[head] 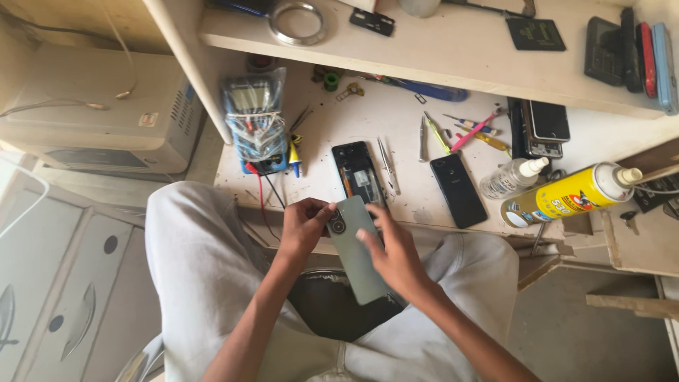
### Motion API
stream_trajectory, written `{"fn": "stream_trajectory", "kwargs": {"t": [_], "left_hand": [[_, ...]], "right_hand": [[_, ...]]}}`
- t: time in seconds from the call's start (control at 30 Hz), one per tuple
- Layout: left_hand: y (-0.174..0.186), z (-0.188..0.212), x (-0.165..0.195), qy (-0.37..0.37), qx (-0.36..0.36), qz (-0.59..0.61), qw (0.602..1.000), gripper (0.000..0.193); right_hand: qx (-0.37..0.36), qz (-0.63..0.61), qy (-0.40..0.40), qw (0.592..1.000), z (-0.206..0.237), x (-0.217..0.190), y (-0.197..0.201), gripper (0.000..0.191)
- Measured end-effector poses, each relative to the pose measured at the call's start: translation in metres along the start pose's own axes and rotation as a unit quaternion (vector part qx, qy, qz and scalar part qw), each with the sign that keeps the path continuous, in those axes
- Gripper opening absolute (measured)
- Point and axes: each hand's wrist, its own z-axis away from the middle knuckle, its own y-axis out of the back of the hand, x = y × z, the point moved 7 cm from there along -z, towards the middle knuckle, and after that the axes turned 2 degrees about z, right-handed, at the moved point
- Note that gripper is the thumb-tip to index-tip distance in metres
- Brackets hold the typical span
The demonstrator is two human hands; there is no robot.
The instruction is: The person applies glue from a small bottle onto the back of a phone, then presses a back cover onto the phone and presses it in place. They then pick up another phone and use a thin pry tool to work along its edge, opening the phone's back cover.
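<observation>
Above my lap I hold a pale green phone (355,255) with its back and round camera lens facing up. My left hand (303,225) grips its top left corner by the lens. My right hand (395,253) clasps its right edge, with the fingers lying across the back. An opened phone body (357,174) with bare insides lies on the white worktable (396,124) just beyond my hands.
On the table lie tweezers (388,165), a black phone (458,189), a wrapped multimeter (254,120) with leads, several screwdrivers (470,131), a clear spray bottle (513,177), a yellow spray can (573,194) and stacked phones (541,127). A shelf (453,49) above carries more phones and parts.
</observation>
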Motion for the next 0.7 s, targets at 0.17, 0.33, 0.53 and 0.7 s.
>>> {"fn": "stream_trajectory", "kwargs": {"t": [0.17, 0.33, 0.53, 0.7], "left_hand": [[-0.002, -0.003, -0.001, 0.007, 0.031, 0.105, 0.994, 0.021], [-0.017, 0.005, 0.012, 0.035, -0.085, 0.199, 0.976, 0.015], [-0.022, 0.009, 0.032, -0.005, -0.117, 0.204, 0.972, 0.017], [-0.018, 0.011, 0.026, -0.005, -0.055, 0.178, 0.983, 0.015]], "right_hand": [[-0.069, 0.133, -0.003, 0.989, 0.028, -0.025, -0.007, 0.081], [-0.026, 0.172, 0.004, 0.985, 0.026, -0.024, 0.004, 0.075], [-0.027, 0.019, 0.059, 0.998, 0.019, -0.029, 0.016, 0.069], [-0.021, 0.053, 0.073, 0.996, 0.018, -0.030, 0.021, 0.070]]}}
